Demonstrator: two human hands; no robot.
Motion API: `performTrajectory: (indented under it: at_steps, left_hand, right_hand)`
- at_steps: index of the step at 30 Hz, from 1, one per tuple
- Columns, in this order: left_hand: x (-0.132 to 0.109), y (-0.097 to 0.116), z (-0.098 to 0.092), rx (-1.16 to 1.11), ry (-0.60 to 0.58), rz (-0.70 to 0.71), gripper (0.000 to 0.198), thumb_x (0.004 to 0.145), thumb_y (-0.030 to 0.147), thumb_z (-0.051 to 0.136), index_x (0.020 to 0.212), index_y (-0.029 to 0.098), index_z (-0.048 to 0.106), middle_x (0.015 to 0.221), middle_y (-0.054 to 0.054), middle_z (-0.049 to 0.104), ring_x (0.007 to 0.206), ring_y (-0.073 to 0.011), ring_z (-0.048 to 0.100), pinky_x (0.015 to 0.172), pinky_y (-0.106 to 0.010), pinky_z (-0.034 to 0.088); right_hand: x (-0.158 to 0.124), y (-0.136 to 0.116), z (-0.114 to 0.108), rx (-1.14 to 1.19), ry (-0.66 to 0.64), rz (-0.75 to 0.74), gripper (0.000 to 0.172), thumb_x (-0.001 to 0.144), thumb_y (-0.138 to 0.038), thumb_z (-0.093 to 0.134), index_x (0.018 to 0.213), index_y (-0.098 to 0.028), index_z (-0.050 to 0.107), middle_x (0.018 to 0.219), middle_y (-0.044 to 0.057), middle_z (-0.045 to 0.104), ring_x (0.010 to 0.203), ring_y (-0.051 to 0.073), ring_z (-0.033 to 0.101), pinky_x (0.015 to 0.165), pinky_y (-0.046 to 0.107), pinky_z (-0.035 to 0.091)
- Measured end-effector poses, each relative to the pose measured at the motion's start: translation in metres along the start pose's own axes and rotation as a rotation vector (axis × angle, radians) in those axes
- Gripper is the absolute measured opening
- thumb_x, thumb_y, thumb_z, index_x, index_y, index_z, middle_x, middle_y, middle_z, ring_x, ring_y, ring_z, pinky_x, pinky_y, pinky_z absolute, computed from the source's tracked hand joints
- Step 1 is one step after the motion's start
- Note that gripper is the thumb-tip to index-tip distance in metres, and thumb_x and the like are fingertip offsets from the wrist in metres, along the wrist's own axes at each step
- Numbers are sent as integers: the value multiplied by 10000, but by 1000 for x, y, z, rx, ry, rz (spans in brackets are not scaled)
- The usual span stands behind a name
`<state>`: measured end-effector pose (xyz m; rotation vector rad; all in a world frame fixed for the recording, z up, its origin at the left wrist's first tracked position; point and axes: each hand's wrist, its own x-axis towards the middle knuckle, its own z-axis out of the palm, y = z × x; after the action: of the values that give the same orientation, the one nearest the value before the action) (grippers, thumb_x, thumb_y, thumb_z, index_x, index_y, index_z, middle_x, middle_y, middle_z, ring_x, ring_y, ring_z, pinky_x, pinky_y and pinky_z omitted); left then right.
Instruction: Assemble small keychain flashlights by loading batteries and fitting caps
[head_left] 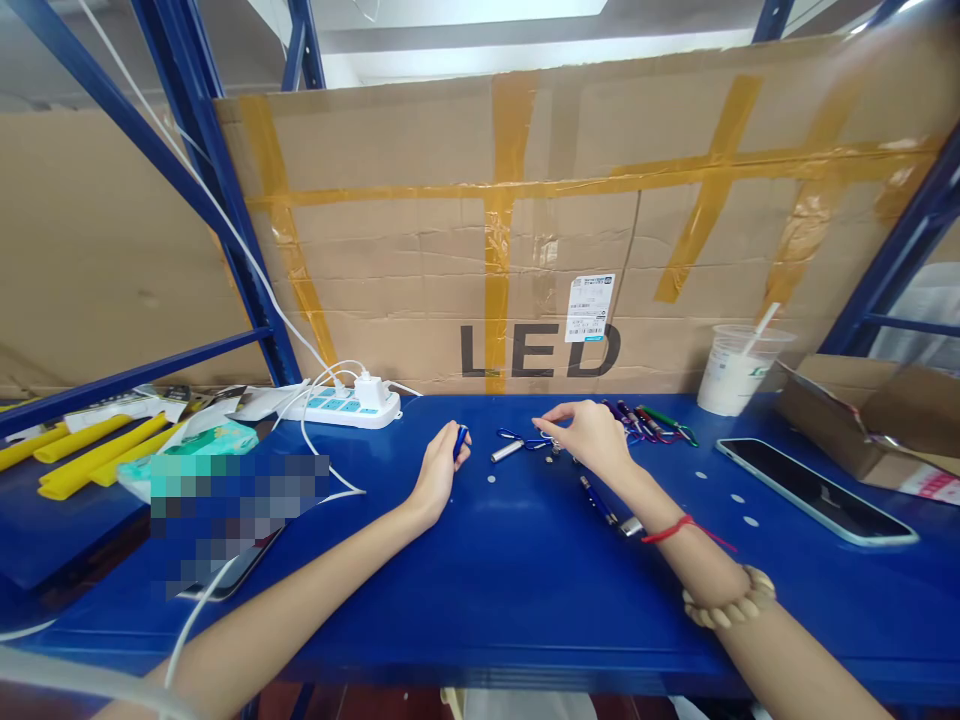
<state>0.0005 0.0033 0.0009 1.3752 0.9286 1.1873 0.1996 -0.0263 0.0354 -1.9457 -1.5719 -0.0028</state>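
The left hand [436, 472] gripped a blue piece [460, 441], seemingly best kept steady, while small metal parts [550, 459] lay near the right hand [592, 436], whose hold I couldn't tell.

Blue item [460, 440] at 7 o'clock is mostly hidden in left hand [437, 472]; bits [551, 458] by right hand [589, 435] at 4 are too small to tell. Phone-like slab [249, 567] at 8 is largely pixelated, label [590, 308] print at 2 unreadable. Open carton [832, 425] at 3 runs off the right edge.
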Motion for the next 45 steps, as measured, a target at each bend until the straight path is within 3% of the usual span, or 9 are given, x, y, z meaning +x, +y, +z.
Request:
performTrajectory:
  at_steps: [4,10,16,29,35,41,45]
  left_hand:
    - [1,-1,1,-5,11,-18,374,803,507,405,674,161,460,531,39,418,462,-76,348,468,-209,266]
    - [-1,2,3,41,36,-33,335,833,446,385,664,162,444,533,39,416,477,-79,354,482,-211,269]
    - [-3,-2,2,117,70,52,317,865,458,340,709,189,399,596,40,431,528,-96,360,524,-214,288]
    - [-5,-6,1,225,8,139,335,891,467,289,718,196,385,689,33,393,629,-112,358,598,-218,281]
    - [-5,-5,1,239,28,112,331,872,481,334,727,194,412,683,35,409,624,-110,367,592,-218,285]
    - [-3,-7,1,244,44,101,333,872,484,331,725,195,406,666,39,409,623,-108,381,603,-216,302]
    - [-3,-7,2,243,42,82,333,874,484,327,728,197,409,666,39,412,604,-105,374,584,-215,300]
  right_hand:
    - [0,2,-3,-139,-127,60,180,693,-405,621,696,-261,729,759,32,708,767,213,635,563,253,413]
    - [4,9,-15,-217,-77,146,168,689,-376,621,737,-263,736,783,52,704,790,228,638,610,279,440]
    - [6,15,-16,-280,-125,166,114,699,-290,638,734,-239,733,860,77,700,829,230,642,648,279,449]
    - [10,25,-22,-359,-208,283,93,659,-273,696,737,-238,734,881,93,692,899,257,629,713,321,460]
    - [8,21,-20,-326,-240,265,116,659,-312,702,727,-221,729,820,93,695,849,232,640,698,299,452]
    - [7,22,-16,-293,-87,-14,156,763,-374,600,832,-291,712,934,7,694,915,212,617,666,266,439]
    - [6,20,-11,-283,-161,-47,179,719,-444,633,794,-302,711,892,-28,700,872,198,626,624,251,428]
